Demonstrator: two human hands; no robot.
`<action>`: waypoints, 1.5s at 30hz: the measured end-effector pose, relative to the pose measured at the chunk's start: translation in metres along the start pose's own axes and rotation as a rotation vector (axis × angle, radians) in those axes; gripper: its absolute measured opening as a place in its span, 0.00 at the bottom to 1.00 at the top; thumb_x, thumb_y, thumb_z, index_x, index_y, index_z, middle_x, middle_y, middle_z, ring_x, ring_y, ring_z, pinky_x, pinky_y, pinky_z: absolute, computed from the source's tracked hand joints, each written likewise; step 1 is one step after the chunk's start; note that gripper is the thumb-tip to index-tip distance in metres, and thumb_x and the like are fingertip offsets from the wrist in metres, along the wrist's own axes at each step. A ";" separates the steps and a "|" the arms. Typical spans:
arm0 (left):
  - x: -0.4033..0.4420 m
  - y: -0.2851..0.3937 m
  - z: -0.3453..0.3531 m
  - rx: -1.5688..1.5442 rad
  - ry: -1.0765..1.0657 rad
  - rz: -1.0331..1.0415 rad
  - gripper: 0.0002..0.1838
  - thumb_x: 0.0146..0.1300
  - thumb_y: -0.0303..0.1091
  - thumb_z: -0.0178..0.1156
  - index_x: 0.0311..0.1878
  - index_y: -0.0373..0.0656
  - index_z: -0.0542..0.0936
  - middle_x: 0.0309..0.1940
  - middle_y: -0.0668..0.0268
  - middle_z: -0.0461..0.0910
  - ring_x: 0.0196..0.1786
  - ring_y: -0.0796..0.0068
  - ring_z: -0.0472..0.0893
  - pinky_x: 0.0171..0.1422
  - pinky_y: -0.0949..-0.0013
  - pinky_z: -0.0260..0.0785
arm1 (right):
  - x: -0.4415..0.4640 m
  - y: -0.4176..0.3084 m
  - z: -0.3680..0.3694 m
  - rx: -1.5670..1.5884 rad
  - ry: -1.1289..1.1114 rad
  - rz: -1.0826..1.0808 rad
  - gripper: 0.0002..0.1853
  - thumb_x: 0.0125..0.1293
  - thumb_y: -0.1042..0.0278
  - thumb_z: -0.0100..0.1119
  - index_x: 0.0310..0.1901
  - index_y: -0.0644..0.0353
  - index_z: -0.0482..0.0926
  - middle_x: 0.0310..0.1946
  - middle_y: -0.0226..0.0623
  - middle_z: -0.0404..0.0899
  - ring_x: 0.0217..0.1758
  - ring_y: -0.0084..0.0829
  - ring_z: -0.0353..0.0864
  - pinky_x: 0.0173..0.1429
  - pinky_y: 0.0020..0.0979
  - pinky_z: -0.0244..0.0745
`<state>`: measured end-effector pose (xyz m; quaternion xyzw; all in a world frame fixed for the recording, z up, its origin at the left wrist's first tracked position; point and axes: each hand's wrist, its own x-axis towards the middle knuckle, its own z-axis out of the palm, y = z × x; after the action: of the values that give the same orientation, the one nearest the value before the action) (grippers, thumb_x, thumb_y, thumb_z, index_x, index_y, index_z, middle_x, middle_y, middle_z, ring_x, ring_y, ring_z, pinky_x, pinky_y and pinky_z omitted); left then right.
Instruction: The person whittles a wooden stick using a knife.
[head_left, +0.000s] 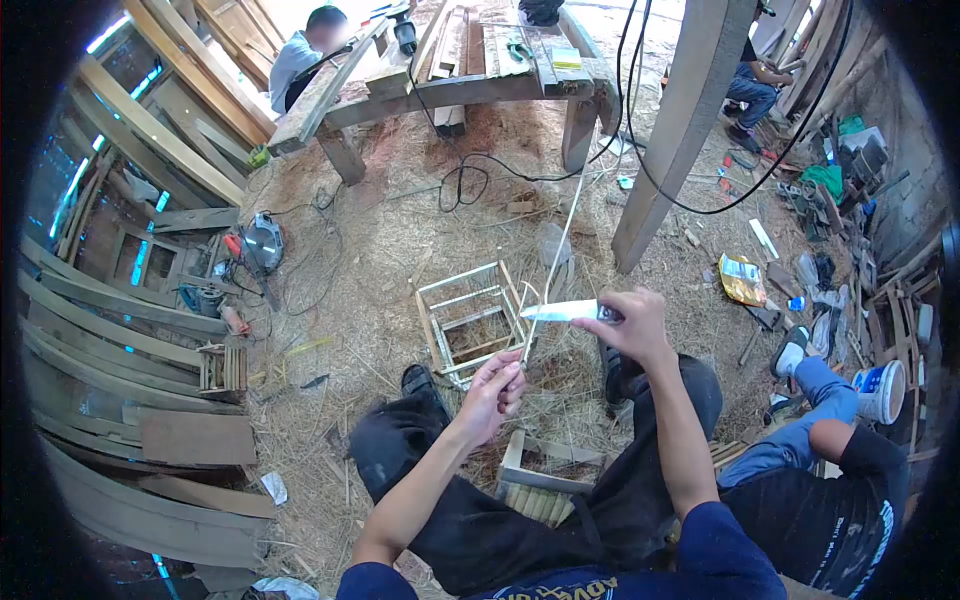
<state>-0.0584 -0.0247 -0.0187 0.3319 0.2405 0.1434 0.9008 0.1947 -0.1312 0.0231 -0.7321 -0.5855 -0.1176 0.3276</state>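
Note:
My right hand [632,322] is closed round the handle of a knife [562,311], whose broad blade points left. The blade lies against a long thin strip [568,225] of pale material that runs upward from my hands. My left hand [492,392] pinches the lower part of this strip, below and left of the blade. Just beyond my left hand, an open frame of thin sticks [432,318] stands on the floor. Between my legs is a wooden box-like piece [515,462] with a slatted side.
A workbench [450,92] holds boards and tools. A wooden post [672,150] rises at right, with cables hanging near it. A circular saw [263,243] lies left on the shaving-strewn floor. One person [830,500] sits close at my right; two others are farther off.

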 end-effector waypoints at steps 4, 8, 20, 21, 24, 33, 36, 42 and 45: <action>0.005 0.005 0.000 0.283 -0.017 -0.006 0.17 0.78 0.38 0.51 0.66 0.45 0.71 0.28 0.75 0.66 0.21 0.89 0.58 0.24 0.82 0.48 | -0.002 -0.005 0.013 -0.003 -0.058 -0.034 0.25 0.55 0.35 0.71 0.26 0.53 0.85 0.14 0.33 0.78 0.19 0.34 0.81 0.28 0.34 0.73; 0.012 0.017 0.018 0.225 0.174 0.201 0.21 0.79 0.38 0.49 0.72 0.45 0.67 0.28 0.75 0.68 0.21 0.90 0.60 0.21 0.82 0.50 | 0.008 -0.019 0.016 0.019 -0.099 0.045 0.26 0.56 0.33 0.69 0.28 0.53 0.84 0.14 0.35 0.78 0.20 0.37 0.83 0.27 0.37 0.75; 0.025 0.004 0.019 0.232 0.088 0.140 0.14 0.78 0.35 0.53 0.60 0.40 0.77 0.24 0.77 0.65 0.18 0.91 0.57 0.18 0.79 0.47 | 0.004 -0.033 0.036 0.147 -0.036 -0.042 0.23 0.54 0.40 0.74 0.29 0.56 0.85 0.18 0.33 0.80 0.22 0.35 0.81 0.31 0.36 0.72; 0.023 0.006 0.022 0.223 0.060 0.132 0.13 0.78 0.35 0.53 0.59 0.40 0.77 0.24 0.77 0.64 0.18 0.91 0.57 0.19 0.79 0.47 | 0.002 -0.031 0.034 0.130 -0.042 -0.061 0.23 0.54 0.41 0.74 0.29 0.56 0.85 0.18 0.33 0.80 0.22 0.35 0.81 0.31 0.36 0.72; 0.013 0.007 0.024 0.229 0.076 0.091 0.14 0.78 0.36 0.53 0.61 0.41 0.77 0.24 0.78 0.64 0.18 0.91 0.57 0.18 0.79 0.46 | 0.005 -0.032 0.025 0.111 -0.022 -0.113 0.22 0.53 0.42 0.74 0.29 0.56 0.84 0.19 0.32 0.81 0.22 0.35 0.81 0.30 0.34 0.70; -0.021 0.001 -0.002 0.332 0.065 -0.034 0.17 0.78 0.36 0.53 0.64 0.41 0.77 0.22 0.81 0.63 0.18 0.91 0.58 0.19 0.79 0.47 | 0.008 0.031 -0.007 -0.109 0.059 0.203 0.25 0.58 0.36 0.69 0.30 0.54 0.84 0.15 0.35 0.77 0.18 0.36 0.78 0.26 0.37 0.70; -0.014 0.009 -0.019 0.532 0.113 -0.121 0.18 0.78 0.39 0.54 0.64 0.41 0.76 0.25 0.79 0.68 0.19 0.91 0.61 0.20 0.80 0.49 | -0.003 0.024 0.002 -0.158 0.056 0.199 0.25 0.58 0.36 0.69 0.30 0.54 0.84 0.15 0.38 0.77 0.19 0.39 0.80 0.28 0.38 0.72; 0.009 0.017 0.004 0.426 0.116 0.036 0.20 0.79 0.41 0.50 0.66 0.40 0.72 0.27 0.75 0.70 0.20 0.90 0.62 0.22 0.82 0.52 | 0.010 -0.004 0.022 -0.036 -0.056 0.119 0.25 0.58 0.36 0.69 0.29 0.55 0.84 0.15 0.39 0.78 0.20 0.40 0.82 0.28 0.38 0.74; 0.017 0.024 0.014 0.372 0.110 0.108 0.21 0.78 0.40 0.53 0.67 0.39 0.70 0.29 0.72 0.71 0.20 0.88 0.64 0.24 0.81 0.58 | 0.013 -0.018 0.029 0.011 -0.082 0.116 0.27 0.58 0.33 0.67 0.29 0.54 0.84 0.14 0.40 0.77 0.19 0.42 0.82 0.27 0.39 0.75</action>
<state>-0.0391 -0.0071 0.0009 0.4967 0.2936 0.1622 0.8005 0.1751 -0.1013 0.0141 -0.7671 -0.5557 -0.0653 0.3137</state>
